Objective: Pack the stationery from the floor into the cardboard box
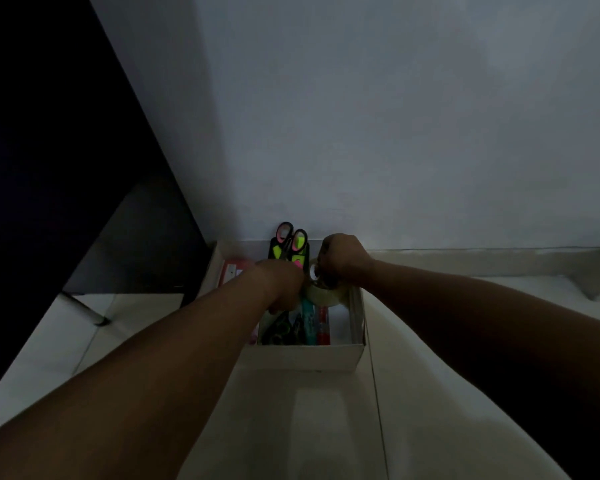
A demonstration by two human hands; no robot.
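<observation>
- The cardboard box [309,356] sits open on the pale floor [326,427], its far side close to the grey wall [378,133].
- The left hand [283,285] reaches into the box from about 7 o'clock, fingers curled downward over the contents. What it grips, if anything, is hidden beneath the hand, so I cannot tell whether it holds something.
- The right hand [343,256] comes in from 3 o'clock and is closed over a roll of clear tape [326,292] at the far right part of the box. The roll rests just at the box's right wall.
- A pair of scissors [289,245] with black handles and pink and yellow-green insets stands at the box's 12 o'clock edge, its handles rising above the rim against the wall.
- Inside the box, toward 6 o'clock of the hands, lie a teal pen-like item [309,323] and a red one [323,325] side by side, lengthwise.
- At 9 o'clock of these lies a dark item [279,332], too dim to identify.
- A pink packet [234,270] lies at the left of the box, partly covered by the left forearm.
- A dark piece of furniture [66,168] with a thin metal leg [84,308] fills the left side.
</observation>
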